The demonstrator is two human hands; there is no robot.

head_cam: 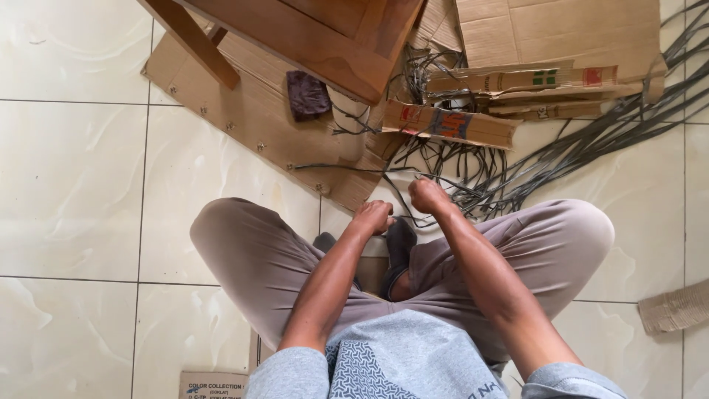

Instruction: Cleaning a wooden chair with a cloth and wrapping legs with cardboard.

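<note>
I sit cross-legged on a tiled floor. My left hand [373, 216] is closed low in front of my crossed feet, gripping the end of a thin dark strip [347, 168] that runs out to the left over the cardboard. My right hand [428, 196] is a fist a little farther out, pinching the same kind of dark strip where it meets the tangle of dark strips [473, 174] on the floor. A long bundle of strips [628, 125] fans away to the upper right.
A wooden stool [310, 37] stands ahead over flattened cardboard [251, 118], with a dark brown pad [308, 94] beside its leg. Folded printed cartons [450, 124] lie ahead right. A cardboard scrap [676, 307] lies at right, a small box [213, 384] at bottom left.
</note>
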